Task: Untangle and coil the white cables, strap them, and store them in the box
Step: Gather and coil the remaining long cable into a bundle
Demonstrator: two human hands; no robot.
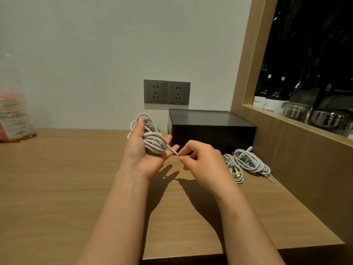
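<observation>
Starting with what's hard to read: on the far left of the counter there's a blurry packet in red and white, label unreadable. Something green pokes out behind the coil, can't tell what it is. The wall niche on the right is dark inside, with just a few bottles and shiny jars showing. The black box sits at the back against the wall, just below and right of the sockets, and I can't tell if its top is a lid or open.

The left hand is palm up above the counter, fingers mostly straight. The white cable coil is looped across them and the thumb is hooked over the upper loops. The right hand is curled in, pinching the cable end that sticks out of the coil. A cream bundle and a white bundle lie side by side on the counter near the box's front right corner.
</observation>
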